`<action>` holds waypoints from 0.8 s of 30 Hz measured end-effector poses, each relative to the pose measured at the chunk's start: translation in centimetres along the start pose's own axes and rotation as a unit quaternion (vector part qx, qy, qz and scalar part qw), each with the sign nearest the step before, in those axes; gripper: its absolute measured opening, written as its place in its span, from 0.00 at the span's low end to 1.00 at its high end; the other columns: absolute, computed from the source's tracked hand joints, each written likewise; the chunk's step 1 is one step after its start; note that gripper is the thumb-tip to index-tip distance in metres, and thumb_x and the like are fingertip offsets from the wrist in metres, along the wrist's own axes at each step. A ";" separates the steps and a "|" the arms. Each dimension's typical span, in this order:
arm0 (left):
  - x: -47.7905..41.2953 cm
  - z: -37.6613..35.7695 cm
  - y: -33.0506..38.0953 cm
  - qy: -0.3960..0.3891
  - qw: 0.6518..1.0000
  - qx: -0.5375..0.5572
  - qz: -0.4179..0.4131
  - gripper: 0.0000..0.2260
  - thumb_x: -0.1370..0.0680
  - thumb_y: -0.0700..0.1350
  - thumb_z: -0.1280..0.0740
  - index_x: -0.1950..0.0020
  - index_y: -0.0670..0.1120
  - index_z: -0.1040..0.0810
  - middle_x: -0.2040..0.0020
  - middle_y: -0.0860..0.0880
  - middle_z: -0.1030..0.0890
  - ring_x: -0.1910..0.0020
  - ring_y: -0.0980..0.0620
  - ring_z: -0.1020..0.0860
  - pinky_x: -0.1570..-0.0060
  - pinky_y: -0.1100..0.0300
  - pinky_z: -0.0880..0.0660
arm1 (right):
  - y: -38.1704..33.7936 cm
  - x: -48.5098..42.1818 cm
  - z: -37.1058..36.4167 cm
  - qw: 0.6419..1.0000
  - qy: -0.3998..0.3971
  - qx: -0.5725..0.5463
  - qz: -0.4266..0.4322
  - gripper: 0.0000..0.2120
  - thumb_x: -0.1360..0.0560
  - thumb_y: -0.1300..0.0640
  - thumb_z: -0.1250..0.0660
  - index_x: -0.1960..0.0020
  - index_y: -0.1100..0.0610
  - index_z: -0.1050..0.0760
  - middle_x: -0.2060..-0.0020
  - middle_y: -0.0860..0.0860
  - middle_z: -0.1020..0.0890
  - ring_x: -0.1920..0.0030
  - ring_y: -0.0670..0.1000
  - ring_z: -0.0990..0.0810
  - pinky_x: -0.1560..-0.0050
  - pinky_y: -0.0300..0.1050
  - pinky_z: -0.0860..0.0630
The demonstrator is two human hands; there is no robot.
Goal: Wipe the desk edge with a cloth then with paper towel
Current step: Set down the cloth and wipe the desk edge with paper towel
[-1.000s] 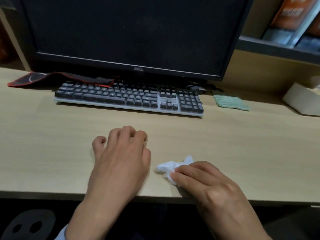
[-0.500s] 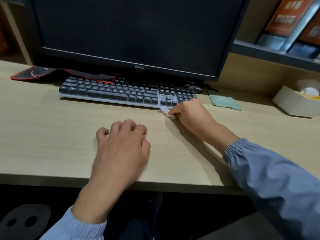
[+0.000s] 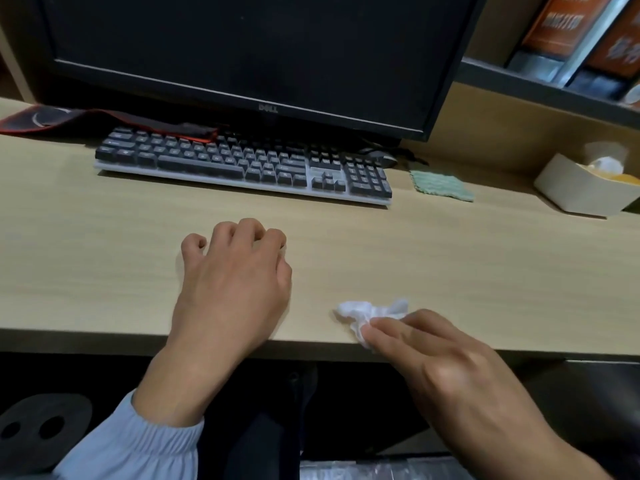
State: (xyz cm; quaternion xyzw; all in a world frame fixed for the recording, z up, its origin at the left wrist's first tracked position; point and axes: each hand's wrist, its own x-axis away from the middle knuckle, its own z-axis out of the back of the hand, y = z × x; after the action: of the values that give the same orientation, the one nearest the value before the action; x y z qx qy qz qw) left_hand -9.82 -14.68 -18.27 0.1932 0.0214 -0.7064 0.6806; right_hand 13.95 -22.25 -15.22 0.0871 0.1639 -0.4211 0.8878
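Closest to you, your right hand reaches in from the lower right. Its fingertips pinch one end of a crumpled white paper towel, which lies on the desk right at the front edge, its lower end overlapping the lip. The rest of the wad spreads out to the left of your fingers.

Your left hand is well apart from the right one, to the left. The heel of the palm sits at the desk edge, and the fingers are loosely curled with the tips down on the wood, gripping nothing. A light blue sleeve covers that forearm below the desk edge.

Further back, a dark keyboard on a grey base lies across the desk. Just beside its right end is a small green cloth, flat on the desk and untouched by either hand. A dark mouse shows behind the keyboard's right corner, and a red-edged mouse pad lies at the far left.

A white open box stands at the right. Behind the keyboard is a black Dell monitor with a dark screen. Orange books stand on a shelf at the upper right.
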 end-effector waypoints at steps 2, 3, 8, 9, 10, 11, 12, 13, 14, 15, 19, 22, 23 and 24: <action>0.0 0.0 0.0 0.001 1.000 -0.002 0.001 0.15 0.16 0.51 0.45 0.35 0.53 0.23 0.36 0.50 0.24 0.36 0.46 0.28 0.36 0.41 0.35 | 0.4 -0.9 -0.3 1.000 0.012 -0.005 0.010 0.17 0.23 0.61 0.41 0.38 0.55 0.19 0.48 0.48 0.15 0.55 0.55 0.19 0.70 0.49 0.21; -0.1 0.0 0.0 0.001 1.000 -0.003 0.002 0.15 0.16 0.51 0.45 0.35 0.53 0.23 0.36 0.50 0.24 0.36 0.46 0.28 0.36 0.41 0.35 | 0.8 -1.8 -0.5 1.000 0.012 -0.004 0.010 0.16 0.23 0.62 0.38 0.38 0.52 0.21 0.49 0.47 0.15 0.56 0.54 0.20 0.68 0.47 0.21; -0.2 0.0 -0.1 0.009 1.000 0.002 0.004 0.14 0.16 0.52 0.43 0.35 0.54 0.23 0.37 0.51 0.23 0.36 0.47 0.28 0.37 0.42 0.35 | 5.8 -8.9 -2.4 0.993 -0.050 0.090 -0.061 0.09 0.20 0.58 0.32 0.45 0.47 0.17 0.64 0.51 0.23 0.64 0.54 0.24 0.65 0.47 0.27; -0.2 -0.1 -0.1 0.009 1.000 0.004 0.004 0.14 0.16 0.52 0.43 0.35 0.54 0.23 0.37 0.52 0.23 0.36 0.47 0.28 0.37 0.42 0.36 | 7.0 -10.4 -3.0 0.990 -0.063 0.103 -0.074 0.09 0.19 0.59 0.34 0.48 0.49 0.16 0.65 0.52 0.23 0.65 0.55 0.24 0.64 0.48 0.26; -0.1 0.0 -0.1 0.011 1.000 0.004 0.004 0.13 0.16 0.52 0.43 0.35 0.54 0.23 0.37 0.52 0.23 0.37 0.47 0.28 0.37 0.43 0.36 | 8.0 -11.9 -3.4 0.987 -0.070 0.118 -0.080 0.11 0.19 0.60 0.36 0.52 0.50 0.17 0.66 0.52 0.23 0.66 0.55 0.24 0.63 0.48 0.26; -0.1 0.0 -0.1 0.011 1.000 0.006 0.003 0.13 0.16 0.52 0.43 0.35 0.54 0.23 0.37 0.52 0.24 0.37 0.48 0.28 0.37 0.43 0.36 | 8.9 -13.1 -3.8 0.985 -0.075 0.131 -0.084 0.12 0.19 0.62 0.37 0.55 0.52 0.18 0.67 0.52 0.24 0.66 0.55 0.25 0.64 0.48 0.26; -0.1 0.0 -0.1 0.013 1.000 0.006 0.001 0.13 0.16 0.52 0.43 0.35 0.55 0.23 0.37 0.52 0.24 0.37 0.48 0.28 0.37 0.43 0.36 | 9.7 -14.3 -4.1 0.984 -0.075 0.137 -0.087 0.12 0.21 0.64 0.38 0.57 0.53 0.19 0.68 0.53 0.25 0.67 0.56 0.26 0.65 0.48 0.28; -0.1 0.0 -0.1 0.012 1.000 0.007 0.002 0.13 0.16 0.52 0.43 0.35 0.55 0.23 0.37 0.52 0.24 0.36 0.48 0.28 0.36 0.43 0.36 | 10.4 -15.2 -4.5 0.983 -0.077 0.138 -0.091 0.12 0.24 0.67 0.38 0.58 0.55 0.18 0.69 0.54 0.26 0.68 0.57 0.28 0.66 0.48 0.31; -0.1 0.0 -0.1 0.011 1.000 0.009 0.003 0.13 0.16 0.52 0.43 0.35 0.55 0.23 0.36 0.52 0.24 0.36 0.48 0.28 0.36 0.43 0.36 | 10.9 -15.9 -4.6 0.983 -0.083 0.137 -0.094 0.12 0.27 0.69 0.37 0.59 0.57 0.18 0.70 0.55 0.27 0.69 0.57 0.31 0.67 0.48 0.33; -0.1 0.0 -0.1 0.011 1.000 0.011 0.004 0.14 0.16 0.52 0.43 0.35 0.55 0.23 0.36 0.52 0.24 0.36 0.48 0.29 0.35 0.43 0.36 | 11.4 -16.3 -4.8 0.982 -0.088 0.134 -0.097 0.11 0.30 0.70 0.37 0.59 0.59 0.18 0.71 0.58 0.26 0.70 0.57 0.34 0.68 0.50 0.33; 0.0 0.0 0.0 0.011 1.000 0.008 0.001 0.15 0.15 0.52 0.44 0.34 0.55 0.23 0.35 0.52 0.25 0.35 0.48 0.29 0.35 0.43 0.37 | 11.5 -15.0 -4.5 0.984 -0.070 0.147 -0.075 0.10 0.26 0.67 0.33 0.63 0.58 0.19 0.73 0.57 0.27 0.73 0.57 0.33 0.69 0.51 0.26; -0.1 -0.1 0.0 0.010 1.000 0.008 0.001 0.15 0.16 0.53 0.45 0.34 0.55 0.23 0.35 0.52 0.24 0.36 0.47 0.29 0.35 0.43 0.36 | 8.7 -11.3 -2.6 0.990 -0.058 0.115 -0.053 0.11 0.19 0.59 0.34 0.57 0.53 0.16 0.74 0.52 0.30 0.75 0.53 0.32 0.69 0.50 0.27; 0.0 -0.1 0.0 0.010 1.000 0.006 0.001 0.15 0.16 0.53 0.45 0.34 0.54 0.23 0.35 0.51 0.24 0.36 0.47 0.28 0.35 0.42 0.36 | 7.4 -9.5 -1.8 0.990 -0.075 0.106 -0.051 0.10 0.18 0.59 0.35 0.51 0.50 0.16 0.72 0.52 0.26 0.73 0.54 0.27 0.69 0.50 0.26; 0.0 -0.1 0.0 0.009 1.000 0.004 0.001 0.16 0.16 0.53 0.45 0.34 0.54 0.23 0.36 0.51 0.24 0.36 0.47 0.28 0.35 0.42 0.35 | 6.0 -7.5 -1.1 0.991 -0.087 0.093 -0.049 0.10 0.18 0.59 0.35 0.44 0.48 0.17 0.68 0.53 0.21 0.69 0.56 0.24 0.68 0.51 0.25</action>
State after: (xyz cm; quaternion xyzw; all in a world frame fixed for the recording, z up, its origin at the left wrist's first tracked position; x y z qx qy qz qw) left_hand -9.77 -14.63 -18.39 0.2019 0.0245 -0.7039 0.6805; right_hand 13.96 -12.73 -13.36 0.1247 0.0504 -0.4832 0.8651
